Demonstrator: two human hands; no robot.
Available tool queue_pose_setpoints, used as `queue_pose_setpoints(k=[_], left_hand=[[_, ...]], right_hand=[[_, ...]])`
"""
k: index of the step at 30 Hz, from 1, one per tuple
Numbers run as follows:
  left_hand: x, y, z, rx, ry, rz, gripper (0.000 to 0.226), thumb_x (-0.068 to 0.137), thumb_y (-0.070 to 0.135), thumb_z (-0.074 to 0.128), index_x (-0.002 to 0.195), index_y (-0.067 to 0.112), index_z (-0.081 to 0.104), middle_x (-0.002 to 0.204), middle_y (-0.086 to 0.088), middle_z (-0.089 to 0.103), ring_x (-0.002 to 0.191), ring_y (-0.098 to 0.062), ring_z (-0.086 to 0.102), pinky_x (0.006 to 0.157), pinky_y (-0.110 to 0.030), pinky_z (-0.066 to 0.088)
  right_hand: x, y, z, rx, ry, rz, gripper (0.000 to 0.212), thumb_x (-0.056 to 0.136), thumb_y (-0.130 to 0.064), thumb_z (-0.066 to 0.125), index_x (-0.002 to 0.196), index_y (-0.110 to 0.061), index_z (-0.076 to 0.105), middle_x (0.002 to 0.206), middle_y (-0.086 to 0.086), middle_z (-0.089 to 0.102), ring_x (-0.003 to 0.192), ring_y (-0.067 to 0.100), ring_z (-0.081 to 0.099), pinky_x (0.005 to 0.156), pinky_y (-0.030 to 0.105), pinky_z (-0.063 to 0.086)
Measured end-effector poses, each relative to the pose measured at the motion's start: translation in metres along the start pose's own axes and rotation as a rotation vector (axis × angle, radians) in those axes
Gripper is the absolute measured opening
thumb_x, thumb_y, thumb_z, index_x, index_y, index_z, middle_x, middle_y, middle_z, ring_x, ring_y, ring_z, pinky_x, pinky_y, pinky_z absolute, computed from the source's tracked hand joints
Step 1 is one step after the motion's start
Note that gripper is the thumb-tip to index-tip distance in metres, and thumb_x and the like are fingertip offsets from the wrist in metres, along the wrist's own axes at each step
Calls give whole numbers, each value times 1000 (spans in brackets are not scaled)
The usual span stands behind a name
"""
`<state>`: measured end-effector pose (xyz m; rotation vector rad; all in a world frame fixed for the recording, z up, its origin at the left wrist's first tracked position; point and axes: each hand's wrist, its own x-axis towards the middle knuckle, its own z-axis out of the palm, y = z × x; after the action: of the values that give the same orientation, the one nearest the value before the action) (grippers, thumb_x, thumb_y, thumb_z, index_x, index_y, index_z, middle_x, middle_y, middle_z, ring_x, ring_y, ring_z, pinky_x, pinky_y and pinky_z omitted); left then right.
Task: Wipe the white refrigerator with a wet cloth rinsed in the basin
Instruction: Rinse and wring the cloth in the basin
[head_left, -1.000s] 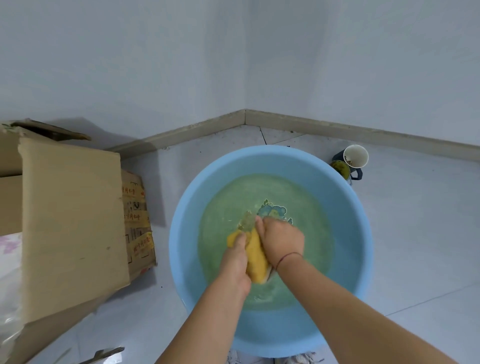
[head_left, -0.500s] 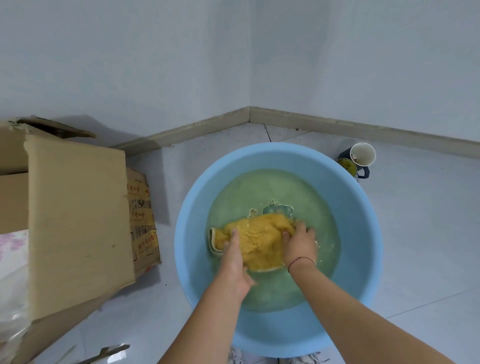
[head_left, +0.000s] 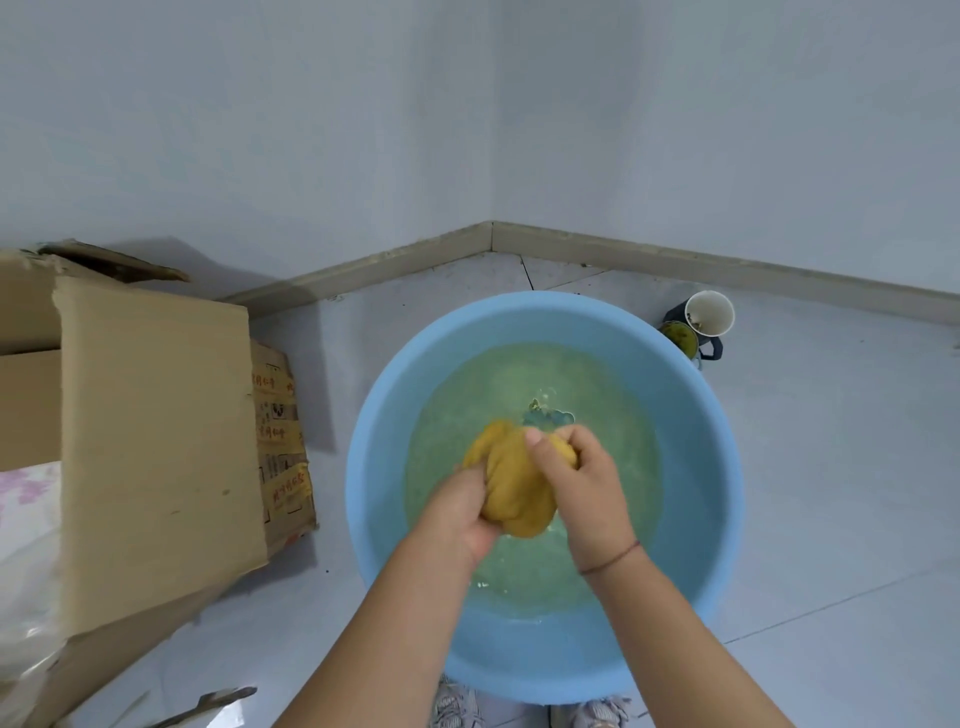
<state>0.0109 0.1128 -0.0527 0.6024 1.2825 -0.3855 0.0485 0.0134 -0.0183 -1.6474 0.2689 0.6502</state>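
Two things flank our work on the pale tiled floor (head_left: 831, 493). An open cardboard box (head_left: 156, 441) stands to the left, near the basin but apart from it. A dark mug (head_left: 709, 314) with a white inside sits just beyond the basin's far right rim, with a yellow-green round thing (head_left: 680, 338) that we cannot identify touching it. Grey walls meet in a corner ahead, edged by a baseboard (head_left: 374, 265). The toes of our shoes (head_left: 452, 706) show under the basin's near edge. Our own forearms cross the near half of the basin and hide part of the water.

The round blue plastic basin (head_left: 719, 467) holds greenish, cloudy water (head_left: 519, 384). Over its middle we hold the yellow cloth (head_left: 514, 483), bunched into a lump. Our left hand (head_left: 462, 512) grips its near left side, and our right hand (head_left: 587, 483), with a thin cord (head_left: 613, 561) round the wrist, curls over its top right. We cannot tell whether the cloth's lower end touches the water. Something wrapped in clear plastic with a pink pattern (head_left: 26, 488) lies in the box.

Yellow tape strips (head_left: 280, 431) on the box's side carry red characters, too small for us to read.
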Motion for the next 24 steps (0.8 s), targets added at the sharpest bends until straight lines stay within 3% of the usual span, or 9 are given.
queue_pose_setpoints(k=[3, 5, 8, 11, 13, 16, 18, 20, 24], left_hand=[[-8, -2, 11, -9, -5, 8, 43, 98, 39, 48, 121, 4, 61, 113, -15, 68, 98, -25, 67, 75, -40, 57], [-13, 3, 19, -45, -16, -34, 57, 92, 57, 46, 119, 9, 63, 111, -14, 70, 100, -26, 68, 81, -42, 56], [-19, 14, 27, -22, -137, -91, 67, 82, 71, 48, 119, 18, 66, 113, -10, 71, 107, -25, 66, 94, -43, 51], [-29, 21, 29, 96, -196, -172, 52, 75, 64, 65, 111, 27, 65, 114, -8, 67, 115, -30, 59, 99, -51, 41], [-32, 23, 28, 180, -201, -195, 62, 70, 60, 70, 120, 25, 59, 124, -12, 59, 125, -38, 48, 103, -66, 25], [-34, 24, 22, 123, -331, -112, 80, 56, 51, 80, 127, 20, 57, 128, -12, 60, 118, -36, 56, 93, -65, 43], [-35, 23, 16, 58, -426, -104, 94, 39, 43, 91, 123, 15, 60, 118, -14, 68, 105, -32, 65, 78, -56, 55], [-36, 23, 12, 67, -512, -114, 96, 31, 35, 96, 116, 8, 62, 110, -17, 70, 96, -33, 69, 77, -52, 57], [-44, 25, 12, 254, -568, -135, 63, 57, 26, 84, 109, 0, 60, 93, -19, 69, 79, -30, 70, 67, -32, 60]], right_hand=[[28, 12, 1, 106, 92, 127, 21, 81, -24, 74, 93, -15, 58, 100, 4, 62, 95, 16, 60, 86, 28, 51], [35, 14, 3, 259, 15, 299, 29, 82, -37, 71, 103, -19, 62, 116, 11, 64, 105, 23, 63, 94, 41, 51], [39, 10, 2, 541, -220, 524, 50, 82, -57, 57, 114, -18, 63, 111, 13, 69, 100, 25, 67, 91, 43, 51], [42, 7, -3, 497, -334, 495, 55, 75, -57, 61, 110, -15, 65, 109, 13, 67, 97, 25, 65, 92, 40, 51], [44, 3, -7, 417, -368, 417, 53, 68, -57, 74, 96, -13, 70, 102, 16, 68, 92, 27, 65, 88, 40, 53], [45, -3, -13, 382, -440, 332, 40, 78, -39, 69, 96, -2, 65, 105, 26, 64, 96, 33, 61, 88, 44, 52], [45, -12, -14, 414, -499, 294, 19, 81, -25, 64, 88, -8, 59, 105, 26, 64, 96, 34, 61, 88, 45, 52], [47, -19, -12, 440, -565, 274, 14, 79, -17, 67, 82, -13, 55, 93, 20, 66, 91, 32, 64, 84, 42, 54], [49, -28, -9, 271, -674, 256, 27, 71, -16, 79, 76, -16, 52, 76, 9, 53, 69, 20, 57, 67, 32, 52]])
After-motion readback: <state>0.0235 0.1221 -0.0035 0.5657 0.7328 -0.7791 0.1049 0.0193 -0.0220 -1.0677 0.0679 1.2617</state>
